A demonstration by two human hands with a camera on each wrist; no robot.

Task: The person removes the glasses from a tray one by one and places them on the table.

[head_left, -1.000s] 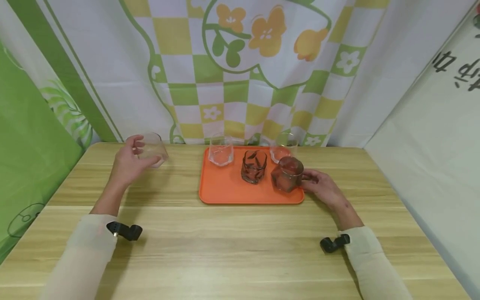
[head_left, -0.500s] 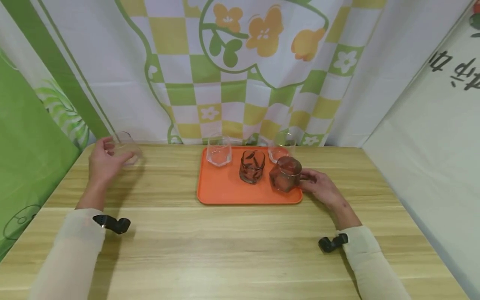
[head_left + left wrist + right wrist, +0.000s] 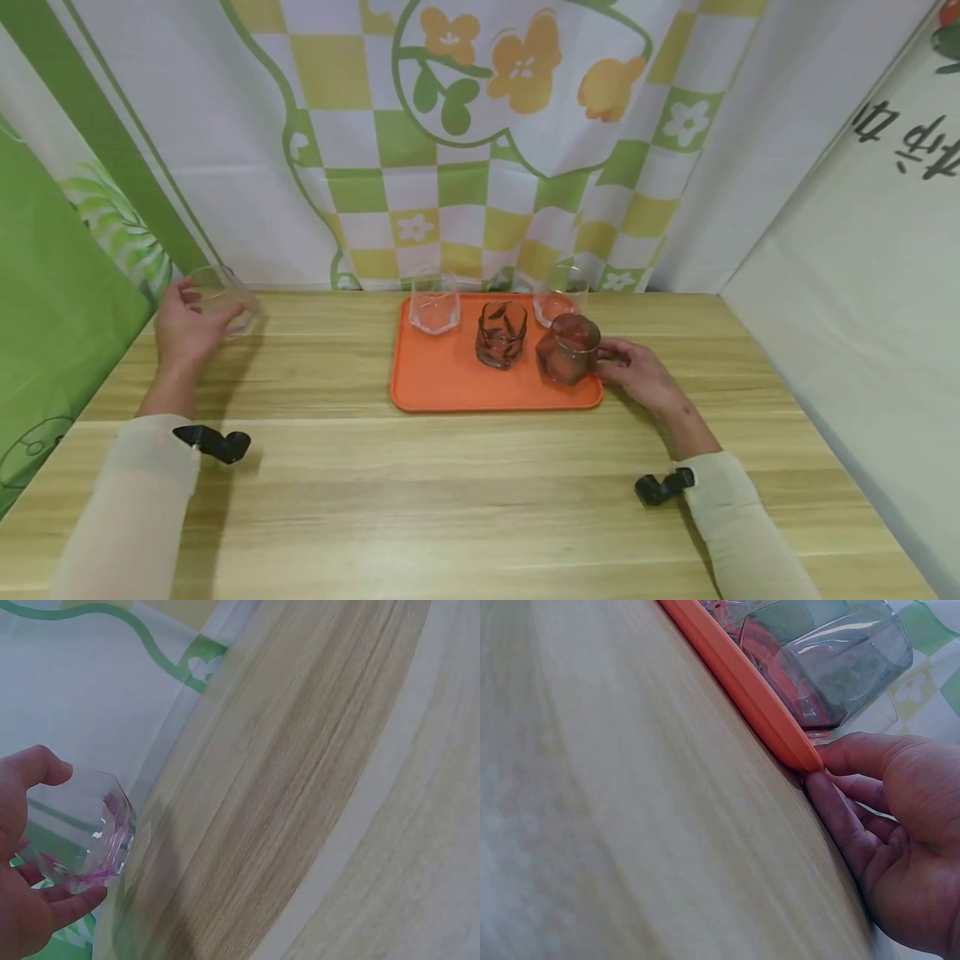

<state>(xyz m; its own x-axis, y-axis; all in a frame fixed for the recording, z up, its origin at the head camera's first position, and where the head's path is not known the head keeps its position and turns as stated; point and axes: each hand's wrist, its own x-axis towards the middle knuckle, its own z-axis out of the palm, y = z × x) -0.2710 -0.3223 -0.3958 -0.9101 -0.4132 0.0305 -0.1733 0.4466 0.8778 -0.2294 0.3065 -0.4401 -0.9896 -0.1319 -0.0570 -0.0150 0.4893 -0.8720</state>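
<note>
My left hand (image 3: 186,321) holds a clear drinking glass (image 3: 228,304) over the table's back left corner. In the left wrist view, the thumb and fingers spread round the glass (image 3: 90,825); whether its base touches the table I cannot tell. At the right, my right hand (image 3: 637,371) grips the front right corner of an orange tray (image 3: 450,392). The right wrist view shows the tray's rim (image 3: 757,705) pinched between thumb and fingers. Beside that hand, a smoky faceted glass (image 3: 566,362) stands on the tray.
Also on the tray are a dark patterned glass (image 3: 501,337) at the middle, a clear glass (image 3: 435,312) at back left and another clear glass (image 3: 558,304) at back right. A patterned curtain (image 3: 465,183) hangs behind the wooden table (image 3: 420,500).
My left hand has carried the clear glass leftward, away from the tray, to the table's back left corner. The right hand stays at the tray's corner. The head view has shifted slightly.
</note>
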